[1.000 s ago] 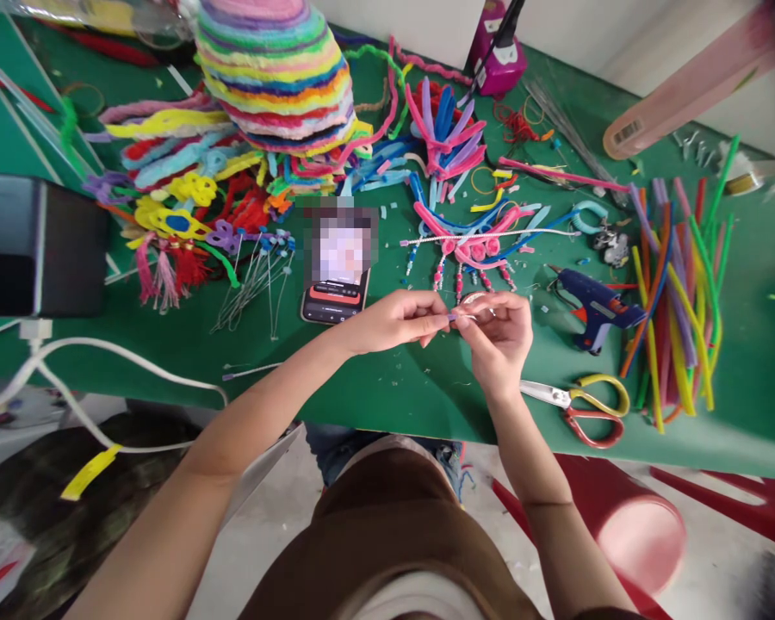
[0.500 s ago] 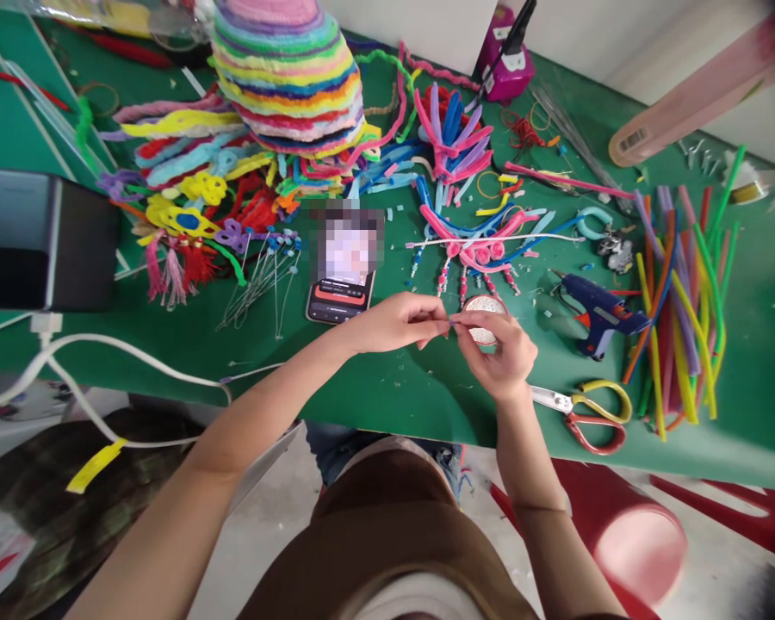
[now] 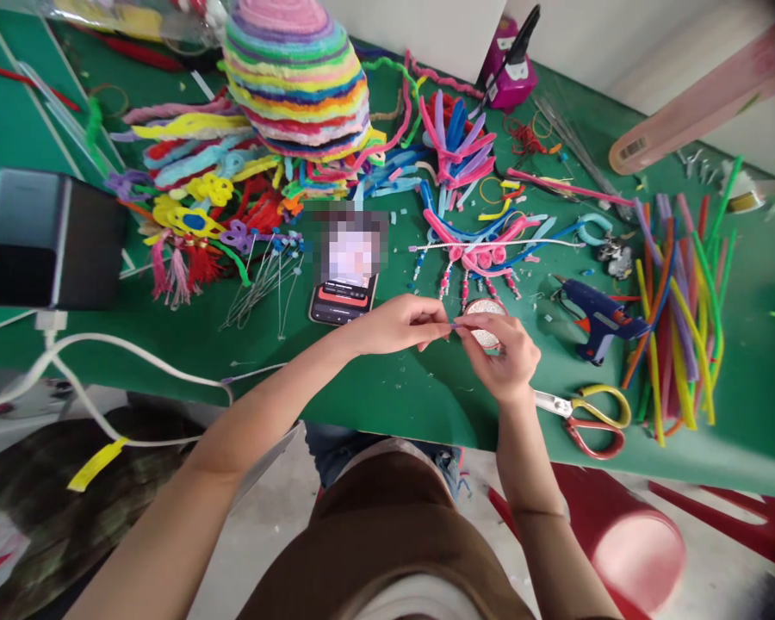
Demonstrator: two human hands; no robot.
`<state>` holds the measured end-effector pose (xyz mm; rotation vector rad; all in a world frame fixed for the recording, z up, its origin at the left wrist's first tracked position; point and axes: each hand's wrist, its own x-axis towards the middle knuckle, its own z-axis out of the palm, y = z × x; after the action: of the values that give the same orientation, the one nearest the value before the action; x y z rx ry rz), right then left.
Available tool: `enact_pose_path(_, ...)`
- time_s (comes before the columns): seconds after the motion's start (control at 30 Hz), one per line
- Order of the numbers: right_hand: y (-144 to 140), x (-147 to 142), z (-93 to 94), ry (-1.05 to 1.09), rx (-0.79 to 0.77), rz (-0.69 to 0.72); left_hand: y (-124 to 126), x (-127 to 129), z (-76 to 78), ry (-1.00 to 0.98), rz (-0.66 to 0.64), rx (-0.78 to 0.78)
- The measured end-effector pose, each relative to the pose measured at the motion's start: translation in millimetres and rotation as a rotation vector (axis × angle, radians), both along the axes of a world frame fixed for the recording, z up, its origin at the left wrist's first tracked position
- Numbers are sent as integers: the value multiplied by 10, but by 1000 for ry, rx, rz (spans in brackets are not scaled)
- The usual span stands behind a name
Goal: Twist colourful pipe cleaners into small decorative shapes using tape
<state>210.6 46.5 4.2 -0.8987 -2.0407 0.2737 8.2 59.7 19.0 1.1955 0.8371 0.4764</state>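
Observation:
My left hand (image 3: 413, 324) and my right hand (image 3: 505, 353) meet fingertip to fingertip above the green table. Both pinch a tiny purplish piece (image 3: 453, 326); most of it is hidden by the fingers, so its kind is unclear. Partly under my right fingers sits a small round dish (image 3: 484, 306) of pale bits. Just beyond lies a pink and blue pipe-cleaner piece (image 3: 484, 250) with beaded strands, a thin white cord (image 3: 523, 244) across it. Scissors (image 3: 591, 418) with yellow and red handles rest beside my right wrist.
A phone (image 3: 342, 297) lies beyond my left forearm. At right are a blue glue gun (image 3: 598, 319) and a bundle of coloured pipe cleaners (image 3: 681, 310). A striped fuzzy hat-like piece (image 3: 297, 82) stands at the back; a black box (image 3: 55, 241) with a white cable (image 3: 129, 343) is left.
The camera view has shifted slightly, so the table items sit a little further right. Both hands keep the same pinch, with hardly any visible movement.

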Motion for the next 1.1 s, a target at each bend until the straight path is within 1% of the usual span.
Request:
enact_pose_path(0.27,1,6,-23,93,-58,25,2,-4,30,17,-7,-3)
enact_pose_path(0.4,-8,14,-22,93,-114,4,3,-5,18,13,-11,-1)
enact_pose_path(0.5,-15,23,-20,97,-117,10,5,0,15,8,-11,3)
enact_pose_path(0.53,-18,24,-19,100,-129,8,6,1,16,6,-8,5)
enact_pose_path(0.6,-27,19,-13,115,-211,-4,7,-1,21,2,-3,9)
enact_pose_path(0.63,-31,11,-9,150,-264,-8,7,-3,26,1,-1,11)
enact_pose_path(0.7,-37,-15,2,289,-362,4,4,-11,37,-4,0,10)
enact_pose_path(0.77,-37,-51,16,457,-420,35,-1,-18,53,-18,4,10)
enact_pose_path(0.83,-34,-87,29,561,-475,70,-6,-22,76,-38,9,15)
enact_pose_path(0.93,-32,-127,40,613,-552,113,-12,-18,113,-72,11,17)
enact_pose_path(1.1,-45,-145,21,637,-610,130,-18,-11,142,-108,15,4)
